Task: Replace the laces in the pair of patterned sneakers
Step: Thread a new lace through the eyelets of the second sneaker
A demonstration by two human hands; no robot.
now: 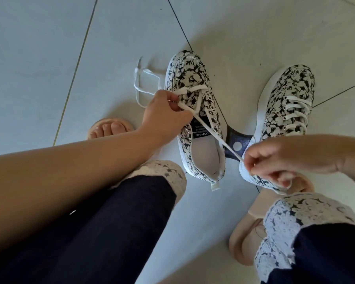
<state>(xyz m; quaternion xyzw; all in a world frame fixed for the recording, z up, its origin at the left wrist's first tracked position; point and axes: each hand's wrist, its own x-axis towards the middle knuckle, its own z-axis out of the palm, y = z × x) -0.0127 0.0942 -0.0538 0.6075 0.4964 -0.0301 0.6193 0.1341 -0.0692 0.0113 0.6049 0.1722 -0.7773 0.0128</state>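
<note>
As left hand (162, 111) pinches lace (221, 141) (taut), sneakers (193, 78) stand apart.

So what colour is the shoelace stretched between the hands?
White. The shoelace shows best in the head view, the only one.

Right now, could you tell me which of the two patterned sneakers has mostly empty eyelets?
The sneaker by the left hand: its lace crosses only once near the toe; the other sneaker shows several laced rows.

I am looking down at a floor (244, 27) of large pale tiles that is filling the whole scene. Thin dark grout lines (76, 68) are crossing it diagonally, and soft light is warming the far right, leaving the left bluish.
</note>
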